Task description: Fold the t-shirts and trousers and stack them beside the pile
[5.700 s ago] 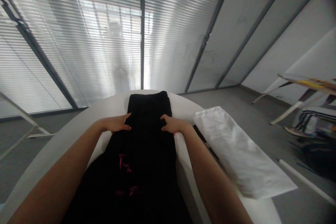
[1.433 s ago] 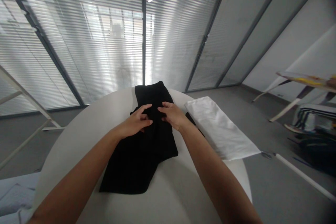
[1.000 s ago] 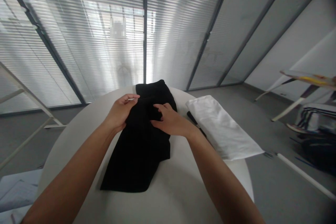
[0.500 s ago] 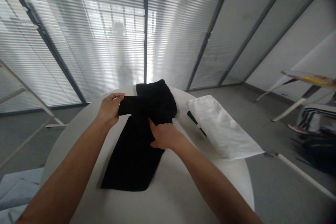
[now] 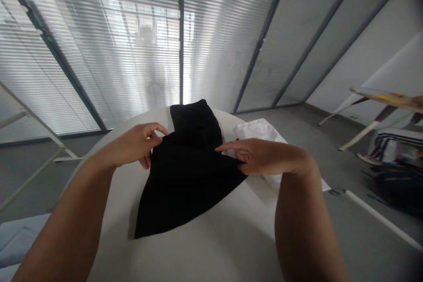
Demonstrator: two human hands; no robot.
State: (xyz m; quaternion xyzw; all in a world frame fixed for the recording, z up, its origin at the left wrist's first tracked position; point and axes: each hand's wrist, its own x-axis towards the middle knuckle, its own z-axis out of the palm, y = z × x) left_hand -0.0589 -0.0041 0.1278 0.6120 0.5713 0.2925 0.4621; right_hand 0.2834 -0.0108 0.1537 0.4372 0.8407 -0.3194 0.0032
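Observation:
A black garment (image 5: pixel 188 185) lies partly folded across the white round table (image 5: pixel 211 251), its far part (image 5: pixel 196 116) bunched towards the back edge. Its exact kind I cannot make out. My left hand (image 5: pixel 139 143) pinches the garment's left edge between thumb and fingers, around the middle of its length. On the other side, my right hand (image 5: pixel 256 156) grips a corner pulled out to the right, with the index finger stretched along the cloth. The near flap hangs spread between both hands and the front of the table.
A white folded cloth (image 5: pixel 261 128) lies on the table's right, partly behind my right hand. Glass panels with blinds (image 5: pixel 145 66) stand behind. At left is a white metal frame (image 5: pixel 36 123); at right, a wooden-topped table (image 5: pixel 390 99) and a striped item (image 5: pixel 383 147).
My right hand has moved right and now draws a corner of the black garment outward, widening the near flap. My left hand has shifted slightly, still on the left edge.

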